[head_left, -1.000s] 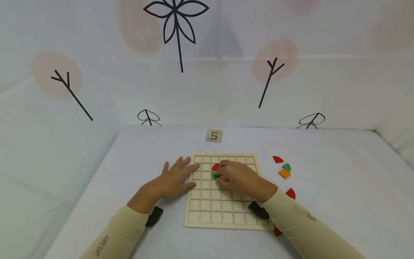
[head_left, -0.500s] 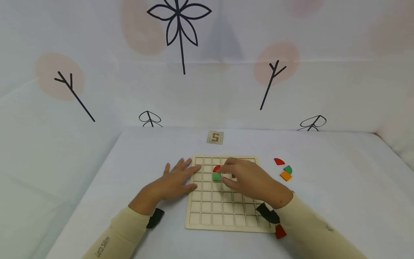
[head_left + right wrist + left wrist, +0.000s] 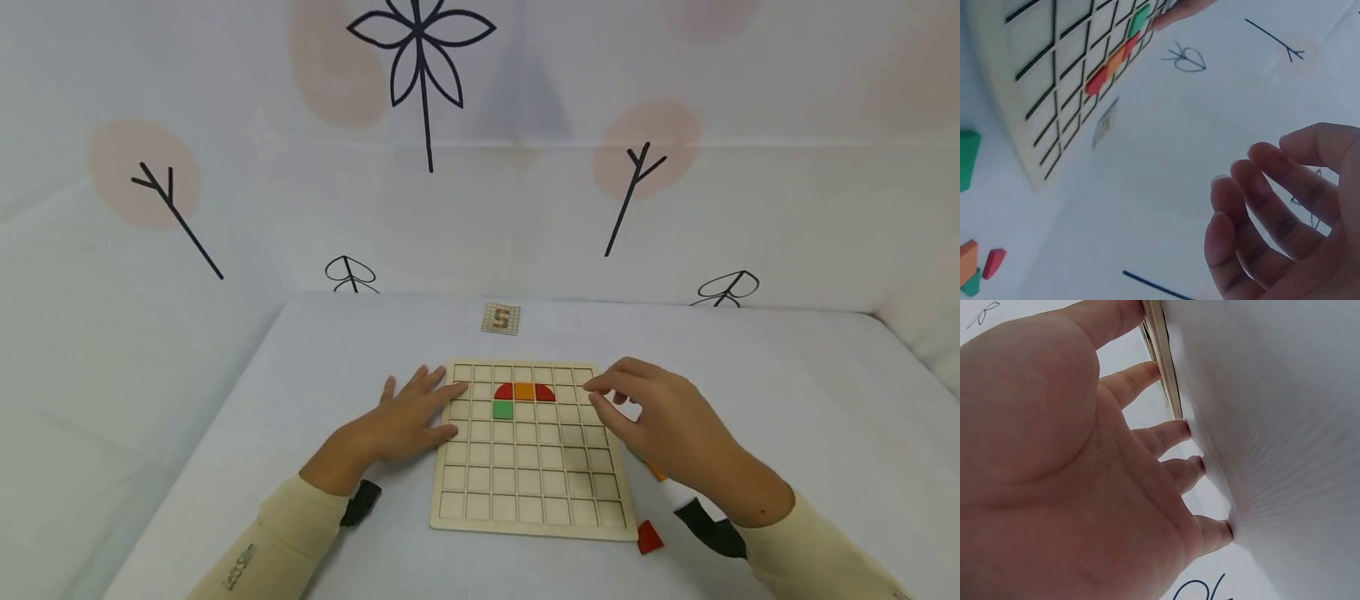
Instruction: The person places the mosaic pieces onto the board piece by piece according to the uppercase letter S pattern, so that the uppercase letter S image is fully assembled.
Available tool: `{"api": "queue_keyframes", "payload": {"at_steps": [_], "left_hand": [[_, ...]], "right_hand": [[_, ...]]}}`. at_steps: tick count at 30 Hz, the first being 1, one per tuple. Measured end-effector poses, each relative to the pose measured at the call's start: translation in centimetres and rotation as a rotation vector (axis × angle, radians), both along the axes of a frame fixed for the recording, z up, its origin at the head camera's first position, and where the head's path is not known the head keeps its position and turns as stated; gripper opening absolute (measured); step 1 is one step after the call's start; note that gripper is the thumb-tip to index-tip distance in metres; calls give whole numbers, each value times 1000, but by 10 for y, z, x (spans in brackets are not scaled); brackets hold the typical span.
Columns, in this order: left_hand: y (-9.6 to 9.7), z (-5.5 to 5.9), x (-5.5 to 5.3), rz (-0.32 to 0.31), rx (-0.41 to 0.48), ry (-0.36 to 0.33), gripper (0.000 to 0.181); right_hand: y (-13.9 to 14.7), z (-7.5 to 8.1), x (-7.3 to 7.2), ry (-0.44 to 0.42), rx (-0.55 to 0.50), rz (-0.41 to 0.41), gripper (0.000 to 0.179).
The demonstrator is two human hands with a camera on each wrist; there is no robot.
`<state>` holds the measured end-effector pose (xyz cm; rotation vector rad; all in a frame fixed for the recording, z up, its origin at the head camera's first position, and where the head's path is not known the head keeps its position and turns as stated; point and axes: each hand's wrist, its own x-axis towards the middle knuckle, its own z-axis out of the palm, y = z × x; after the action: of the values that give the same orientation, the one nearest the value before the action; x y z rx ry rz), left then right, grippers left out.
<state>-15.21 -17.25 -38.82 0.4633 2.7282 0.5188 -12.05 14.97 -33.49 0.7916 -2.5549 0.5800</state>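
We seem between placements; right grip [image 3: 663, 417] half-curled, empty; left grip [image 3: 402, 427] splayed, touching board [image 3: 528, 482]; next calls for a loose tile [image 3: 649, 538]

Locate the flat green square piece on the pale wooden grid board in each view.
Head: green square piece below centre, slightly right.
Left wrist: not in it.
Right wrist: green square piece near top, slightly left of centre.
Shared landmark: pale wooden grid board, in all three views.

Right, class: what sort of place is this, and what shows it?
Probably a puzzle spot, perhaps staged for play or filming: a white tabletop, a plant-patterned backdrop behind it, and a gridded board with coloured pieces.
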Motion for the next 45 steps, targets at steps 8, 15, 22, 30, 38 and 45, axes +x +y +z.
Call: {"api": "queue_keyframes", "payload": {"at_steps": [8,15,22,30,38,45], "left_hand": [[2,1,0,8,-6,-2,65],[1,0,0,6,-6,-5,65],[-1,-2,0,3,-2,-1,65],[1,-1,0,1,2,-4,65],[2,2,1,-5,-1,0,65],[3,3,1,-4,4,-4,66]], "right_hand": [[38,-12,-1,8,-41,-70,17],[56,-19,-8,13,-70,-98,19],[64,-22,-13,-83,-45,-161,14],[74,-26,-19,-168,-45,-210,15],[80,-28,-25,-308,-16,-263,25],[81,-35,-30,-413,11,-300,28]]}}
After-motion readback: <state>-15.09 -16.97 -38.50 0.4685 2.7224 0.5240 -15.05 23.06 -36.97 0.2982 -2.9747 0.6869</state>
